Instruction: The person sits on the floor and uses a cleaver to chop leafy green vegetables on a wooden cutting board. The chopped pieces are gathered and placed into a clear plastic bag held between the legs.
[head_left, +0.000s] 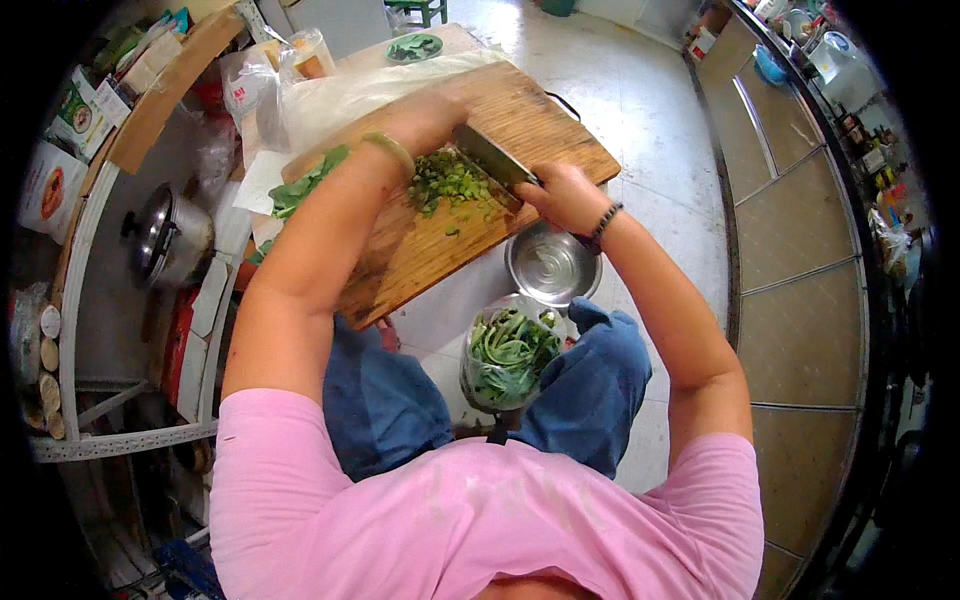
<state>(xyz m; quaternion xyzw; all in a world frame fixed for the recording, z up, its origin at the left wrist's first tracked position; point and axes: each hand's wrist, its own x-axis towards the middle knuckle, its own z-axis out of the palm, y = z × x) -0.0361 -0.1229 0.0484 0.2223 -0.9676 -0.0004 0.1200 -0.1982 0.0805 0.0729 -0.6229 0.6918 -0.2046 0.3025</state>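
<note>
A wooden cutting board (390, 262) lies at a slant in front of me. My right hand (566, 196) grips the handle of a cleaver (496, 156), whose broad blade stands on edge on the board. Beside the blade is a pile of chopped green stems (452, 180), with a few bits scattered toward the board's near edge. My left hand (427, 120) is motion-blurred at the blade's far end; whether it touches the blade or holds anything is unclear. Green leaves (304, 184) lie at the board's left edge, partly hidden by my left forearm.
Below the board, a metal basin (553, 264) stands on the floor. A clear plastic bag of leafy greens (510, 352) sits between my knees. Farther off is a green plate of leaves (414, 48). A shelf with a lidded pot (176, 232) stands left; cabinets (799, 217) line the right.
</note>
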